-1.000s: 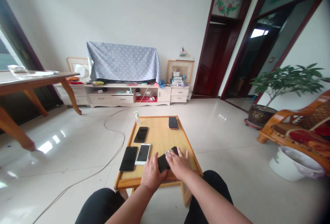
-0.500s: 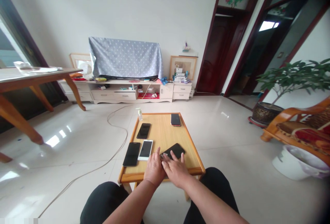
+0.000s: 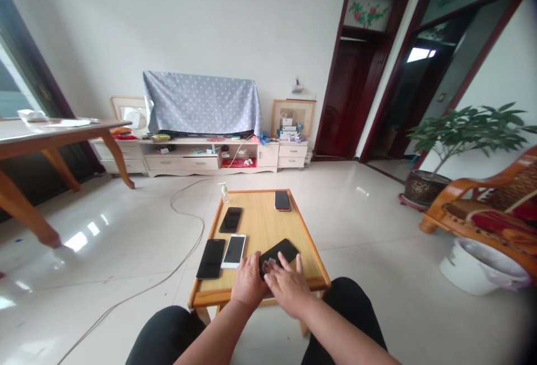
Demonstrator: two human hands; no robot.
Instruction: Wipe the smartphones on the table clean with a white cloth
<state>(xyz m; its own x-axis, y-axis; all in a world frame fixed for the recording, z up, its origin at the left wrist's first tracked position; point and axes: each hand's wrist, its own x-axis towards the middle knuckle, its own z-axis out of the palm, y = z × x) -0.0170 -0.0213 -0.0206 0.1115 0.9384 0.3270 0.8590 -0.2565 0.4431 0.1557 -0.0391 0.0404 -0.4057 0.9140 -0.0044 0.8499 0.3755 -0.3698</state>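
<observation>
A black smartphone (image 3: 286,249) lies slanted near the front edge of the small wooden table (image 3: 260,225). My left hand (image 3: 249,281) is curled at its lower left end, gripping the edge; the fingertips are partly hidden. Over the phone's near part lies my right hand (image 3: 288,288), some fingers stretched over the glass. A small whitish, crumpled piece (image 3: 269,264) sits under its fingertips, pressed on the screen; its material is unclear. Left of my hands are a white smartphone (image 3: 234,251) and a larger black smartphone (image 3: 211,259).
Another black phone (image 3: 230,220) lies farther up the table's left side. A phone with a reddish edge (image 3: 282,201) is at the far right corner. A small pump bottle (image 3: 225,192) stands at the far left corner. A cable (image 3: 184,264) runs over the floor.
The view has tilted up slightly, showing more of the wall clock. My right hand has shifted a little on the phone, and more of the whitish piece shows. My left hand stays at the phone's edge.
</observation>
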